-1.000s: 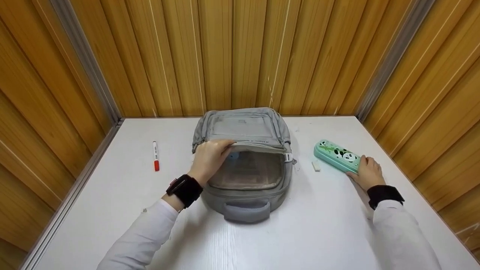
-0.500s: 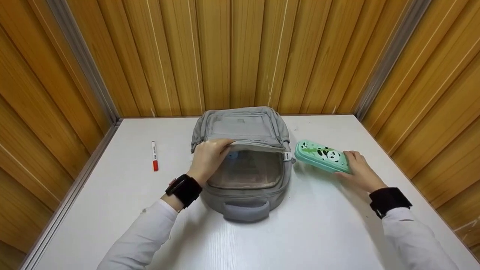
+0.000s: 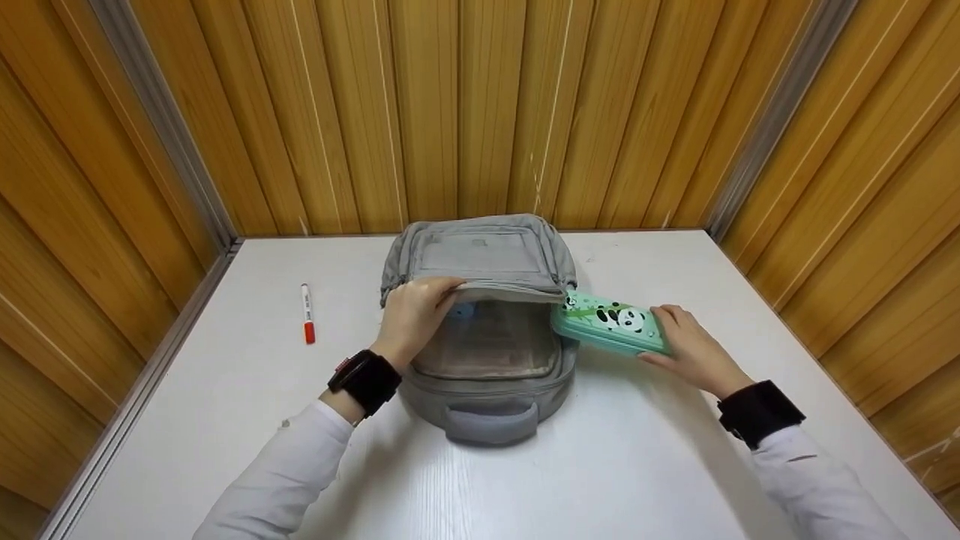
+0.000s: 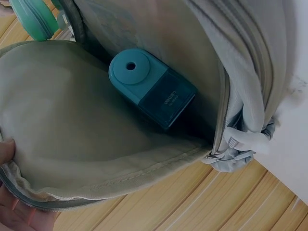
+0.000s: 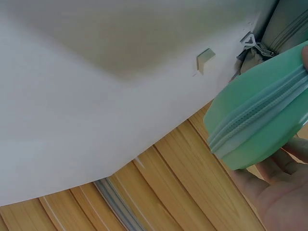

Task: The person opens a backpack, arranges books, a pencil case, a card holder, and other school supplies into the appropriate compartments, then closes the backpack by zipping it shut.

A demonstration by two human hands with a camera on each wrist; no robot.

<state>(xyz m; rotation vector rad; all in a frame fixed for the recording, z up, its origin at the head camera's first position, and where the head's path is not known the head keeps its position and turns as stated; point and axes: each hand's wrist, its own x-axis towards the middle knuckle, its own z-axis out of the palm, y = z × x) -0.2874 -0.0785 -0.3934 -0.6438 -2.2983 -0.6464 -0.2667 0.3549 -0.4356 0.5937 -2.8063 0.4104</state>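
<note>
A grey backpack (image 3: pixel 480 251) lies on the white table with its pocket unzipped. My left hand (image 3: pixel 415 315) pinches the edge of the pocket's flap and holds it raised. Inside the pocket rests a blue pencil sharpener (image 4: pixel 149 89). My right hand (image 3: pixel 697 351) grips one end of a mint green pencil case (image 3: pixel 611 324) with pandas on its lid; a zipper runs along its side in the right wrist view. The far end of the case overlaps the right side of the pocket opening in the head view.
A white eraser (image 5: pixel 205 57) lies on the table to the right of the backpack, hidden behind the case in the head view. To the left lies a marker with a red cap (image 3: pixel 308 315). Wood-patterned walls (image 3: pixel 480 112) enclose the table's back and sides.
My right hand has lifted the pencil case and carried it left, from the right part of the table to the backpack's opening. My left hand keeps holding the flap.
</note>
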